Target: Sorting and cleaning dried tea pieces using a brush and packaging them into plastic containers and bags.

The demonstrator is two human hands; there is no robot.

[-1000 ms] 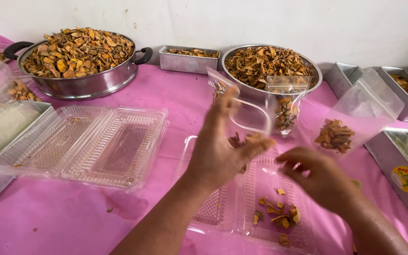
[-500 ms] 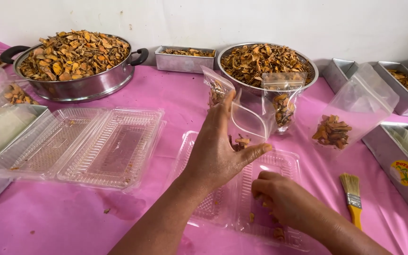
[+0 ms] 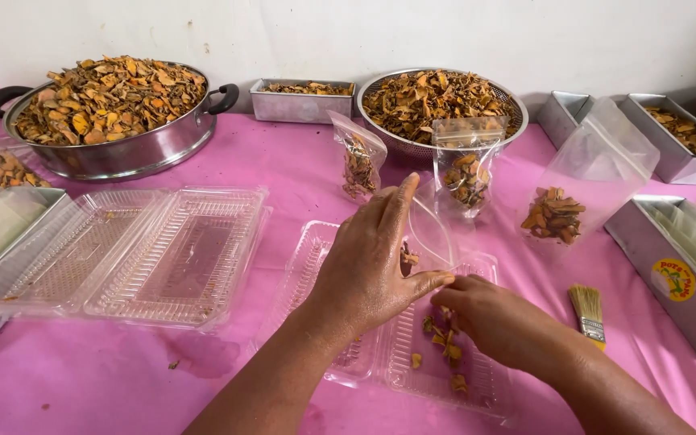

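Observation:
My left hand (image 3: 374, 258) holds a small clear plastic bag (image 3: 428, 234) open above an open clear clamshell tray (image 3: 445, 370); a few dried orange-brown slices sit inside the bag. My right hand (image 3: 497, 321) is low over the tray, its fingertips pinched at the loose dried slices (image 3: 443, 338) lying there, right under the bag's mouth. Three partly filled clear bags stand behind: one (image 3: 358, 161), one (image 3: 467, 169) and a bigger one (image 3: 586, 181).
A large steel pot (image 3: 134, 153) and a steel colander (image 3: 437, 101) heaped with dried slices stand at the back. Metal loaf tins (image 3: 300, 101) line the back and right edge. Open clear clamshells (image 3: 122, 250) lie at left. A paintbrush (image 3: 588, 314) lies at right on the pink cloth.
My right hand dropped from beside the bag down into the tray and now picks at the slices near the bag's mouth. My left hand lowered the bag slightly.

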